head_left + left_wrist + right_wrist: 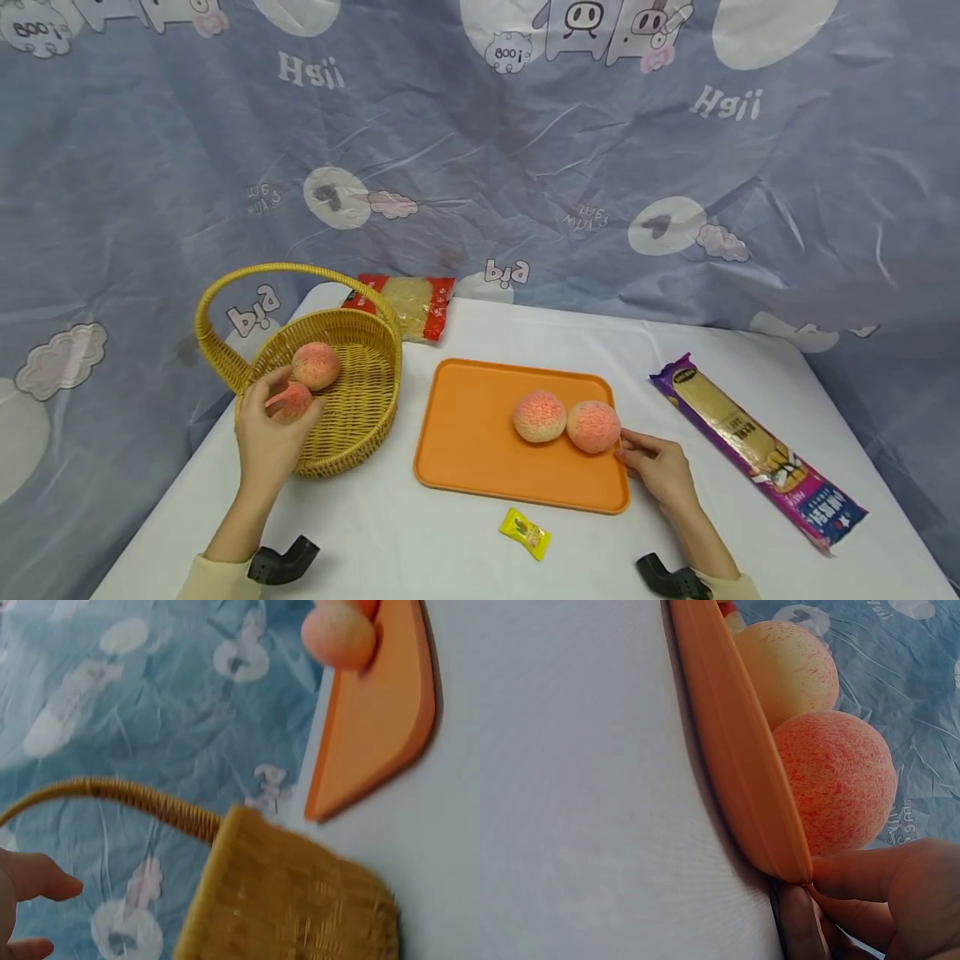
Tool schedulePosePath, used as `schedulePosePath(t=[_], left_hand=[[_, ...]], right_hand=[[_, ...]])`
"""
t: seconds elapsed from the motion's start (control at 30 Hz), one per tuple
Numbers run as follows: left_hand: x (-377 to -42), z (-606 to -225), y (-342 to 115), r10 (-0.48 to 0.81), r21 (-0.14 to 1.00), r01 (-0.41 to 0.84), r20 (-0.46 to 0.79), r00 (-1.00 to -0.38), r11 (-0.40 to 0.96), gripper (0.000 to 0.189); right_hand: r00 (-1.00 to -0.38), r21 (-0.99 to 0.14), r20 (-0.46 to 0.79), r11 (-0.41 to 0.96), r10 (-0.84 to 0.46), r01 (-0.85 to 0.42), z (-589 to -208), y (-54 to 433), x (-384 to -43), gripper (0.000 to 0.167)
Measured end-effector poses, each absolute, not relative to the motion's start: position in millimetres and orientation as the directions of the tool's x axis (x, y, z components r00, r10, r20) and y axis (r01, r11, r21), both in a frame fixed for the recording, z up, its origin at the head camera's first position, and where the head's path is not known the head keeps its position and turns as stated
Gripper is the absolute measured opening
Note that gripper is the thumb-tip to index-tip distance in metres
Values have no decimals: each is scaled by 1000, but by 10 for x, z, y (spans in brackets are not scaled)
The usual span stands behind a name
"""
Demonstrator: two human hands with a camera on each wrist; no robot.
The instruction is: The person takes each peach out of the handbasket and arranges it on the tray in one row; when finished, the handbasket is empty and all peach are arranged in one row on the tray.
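My left hand (273, 425) is over the left side of a yellow wicker basket (363, 417), thumb and fingers spread apart. Between them, in the head view, shows a pink peach (295, 400); another peach (316, 366) lies just behind it in the basket. In the left wrist view the fingertips (64, 886) stand apart, beside the basket wall. My right hand (663, 471) pinches the right rim of an orange tray (472, 433), thumb on one side and fingers on the other. Two peaches sit side by side on that tray, a paler one (539, 417) and a pinker one (593, 427) nearest my fingers.
A red-edged clear packet (412, 304) lies behind the basket. In front of the tray is a small yellow wrapped packet (526, 532). A long purple noodle-like packet (757, 450) lies at the right. The basket's tall handle (300, 267) arches above it. A patterned cloth hangs behind the table.
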State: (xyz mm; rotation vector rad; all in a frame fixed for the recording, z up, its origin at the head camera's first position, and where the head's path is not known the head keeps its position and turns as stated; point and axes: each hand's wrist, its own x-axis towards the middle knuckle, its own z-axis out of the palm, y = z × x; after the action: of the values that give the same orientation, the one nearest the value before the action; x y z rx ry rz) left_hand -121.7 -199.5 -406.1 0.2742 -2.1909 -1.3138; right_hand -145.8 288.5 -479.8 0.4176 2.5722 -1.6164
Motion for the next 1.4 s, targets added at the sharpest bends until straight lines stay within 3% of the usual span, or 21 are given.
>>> schedulePosePath(t=[0.2, 0.43, 0.7, 1.13, 1.4], left_hand=[[-1291, -4095, -2220, -548, 877, -40, 263, -794, 479, 57], [-1395, -4152, -2298, -568, 893, -142, 143, -810, 426, 58], [-1518, -4246, -2281, -562, 895, -195, 72, -824, 401, 62], [-1569, -4293, -2261, -504, 822, -248, 53, -862, 512, 66], [-1593, -4272, -2272, -475, 809, -320, -57, -878, 493, 74]], right_hand=[[-961, -873, -202, 409, 187, 264, -4794, 2898, -1437, 47], [-956, -870, -220, 403, 196, 283, -4805, 2890, -1428, 47], [-955, -879, -216, 385, 205, 282, -4785, 2884, -1400, 47], [-956, -879, -209, 390, 205, 276, -4788, 2863, -1408, 47], [-957, -876, -208, 396, 202, 275, -4786, 2864, -1424, 47]])
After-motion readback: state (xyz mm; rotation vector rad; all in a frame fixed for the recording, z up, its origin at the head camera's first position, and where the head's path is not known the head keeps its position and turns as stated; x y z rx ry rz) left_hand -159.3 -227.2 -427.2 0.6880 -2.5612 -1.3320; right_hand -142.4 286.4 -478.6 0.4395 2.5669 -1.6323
